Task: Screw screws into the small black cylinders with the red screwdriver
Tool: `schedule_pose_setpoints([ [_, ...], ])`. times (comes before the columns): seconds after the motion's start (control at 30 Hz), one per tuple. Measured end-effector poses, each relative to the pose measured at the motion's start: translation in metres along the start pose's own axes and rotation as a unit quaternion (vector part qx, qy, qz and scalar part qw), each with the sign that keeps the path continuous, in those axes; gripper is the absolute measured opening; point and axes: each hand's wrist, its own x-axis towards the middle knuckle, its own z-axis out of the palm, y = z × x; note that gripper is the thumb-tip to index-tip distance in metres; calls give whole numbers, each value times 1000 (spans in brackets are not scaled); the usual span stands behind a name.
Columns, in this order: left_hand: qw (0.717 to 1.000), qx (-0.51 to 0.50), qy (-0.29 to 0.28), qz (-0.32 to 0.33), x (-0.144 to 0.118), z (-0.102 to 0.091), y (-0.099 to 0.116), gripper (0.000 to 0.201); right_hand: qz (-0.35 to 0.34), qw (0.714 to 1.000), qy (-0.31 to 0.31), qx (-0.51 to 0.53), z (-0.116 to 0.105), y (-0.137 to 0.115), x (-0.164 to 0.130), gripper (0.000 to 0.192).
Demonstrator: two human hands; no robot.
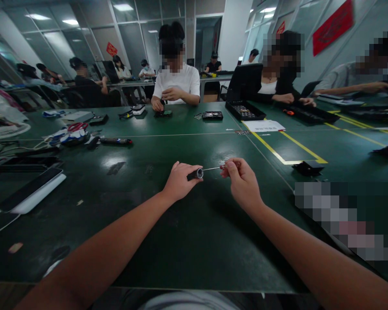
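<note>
Centre frame, above the table (187, 241): left hand (178, 183) clamped on a small screwdriver handle (195, 174), light, rigid. Right hand (242, 183) pinches what looks like a thin, bendable bit (211, 168) by its end.

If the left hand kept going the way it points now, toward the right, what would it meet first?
Most likely the right hand. The left hand holds a dark screwdriver handle whose thin shaft runs straight to the right hand's fingertips. Nothing else shows between them.
</note>
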Motion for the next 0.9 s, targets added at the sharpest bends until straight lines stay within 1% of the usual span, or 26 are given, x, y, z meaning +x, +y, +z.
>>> schedule_pose_setpoints([
  [0.17, 1000, -3, 0, -10, 0, -3, 3, 35, -34, 998, -20, -46, -2, -8, -3, 19],
  [0.33, 1000, 0, 19, -12, 0, -3, 2, 36, -30, 998, -46, -30, -2, -5, -3, 20],
  [0.5, 1000, 10, 27, -5, 1, -1, 1, 33, -9, 999, -51, -6, -1, 1, -2, 22],
  [0.7, 1000, 14, 15, 2, 1, -2, 2, 32, -13, 999, -46, -25, -2, -2, -2, 21],
  [0.9, 999, 25, 24, -5, 1, -1, -2, 31, -22, 999, -36, -25, -5, -5, -1, 19],
])
